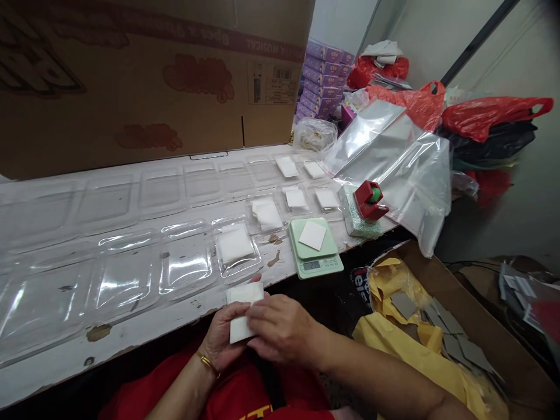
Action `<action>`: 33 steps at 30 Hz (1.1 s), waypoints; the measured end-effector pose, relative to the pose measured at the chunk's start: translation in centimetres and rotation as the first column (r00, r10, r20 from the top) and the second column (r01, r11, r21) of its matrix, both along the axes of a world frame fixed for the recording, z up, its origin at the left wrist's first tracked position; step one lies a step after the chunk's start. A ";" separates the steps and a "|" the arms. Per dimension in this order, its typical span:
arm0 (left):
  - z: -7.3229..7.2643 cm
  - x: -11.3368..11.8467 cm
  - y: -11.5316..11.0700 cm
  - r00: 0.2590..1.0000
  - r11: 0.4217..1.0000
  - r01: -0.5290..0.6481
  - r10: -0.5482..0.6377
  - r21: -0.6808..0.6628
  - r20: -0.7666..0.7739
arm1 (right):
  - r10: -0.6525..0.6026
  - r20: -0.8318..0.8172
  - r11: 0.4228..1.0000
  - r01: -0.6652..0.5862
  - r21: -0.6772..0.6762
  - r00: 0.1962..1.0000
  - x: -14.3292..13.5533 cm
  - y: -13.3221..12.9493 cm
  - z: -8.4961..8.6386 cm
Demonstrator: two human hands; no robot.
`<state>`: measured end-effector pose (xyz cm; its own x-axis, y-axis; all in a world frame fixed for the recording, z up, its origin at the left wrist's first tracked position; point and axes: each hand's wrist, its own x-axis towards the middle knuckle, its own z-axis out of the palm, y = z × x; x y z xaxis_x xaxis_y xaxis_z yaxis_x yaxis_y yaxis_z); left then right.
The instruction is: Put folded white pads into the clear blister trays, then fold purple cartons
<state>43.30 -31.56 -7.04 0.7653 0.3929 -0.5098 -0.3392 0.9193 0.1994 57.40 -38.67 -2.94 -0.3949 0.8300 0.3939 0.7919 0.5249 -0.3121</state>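
Observation:
My left hand is wrapped round a stack of white square sheets held over my lap, below the table's front edge. Across the right side of the same stack lie the bent fingers of my right hand, hiding part of it. Just beyond my hands is a green digital scale with one white square sheet on its plate. Clear plastic trays run along the table; the nearest filled tray contains white squares. Several more trays at the right hold similar white stacks.
A large cardboard box stands along the table's back. A red tape dispenser rests on a small box right of the scale. Clear plastic bags drape over the table's right end. Below, an open carton holds yellow paper and grey squares.

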 end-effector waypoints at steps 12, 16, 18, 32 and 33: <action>0.8 -0.7 0.0 0.999 0.984 -0.001 0.006 0.176 -0.031 | -0.688 0.177 0.595 0.686 -0.418 0.704 20.5 9.0 -0.3; 0.9 -0.9 0.0 0.999 0.982 -0.016 0.022 0.190 -0.028 | -0.664 0.202 0.572 0.663 -0.483 0.720 21.5 10.5 -1.5; 1.0 -0.9 0.0 0.999 0.981 -0.014 0.021 0.195 -0.032 | -0.649 0.203 0.562 0.642 -0.522 0.733 21.6 10.9 -1.7; 1.0 -1.5 0.2 0.999 0.990 -0.040 0.044 0.133 -0.024 | -0.574 -0.087 0.764 0.494 -0.414 0.814 19.0 8.1 -1.1; 1.2 -1.5 0.4 0.999 0.992 -0.041 0.043 0.122 -0.012 | -0.538 -0.136 0.791 0.443 -0.422 0.832 19.0 8.8 -0.6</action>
<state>41.78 -31.14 -5.89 0.7396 0.4848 -0.4668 -0.3736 0.8727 0.3144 76.40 -29.87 -3.49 0.1706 0.9837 0.0565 0.7867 -0.1015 -0.6089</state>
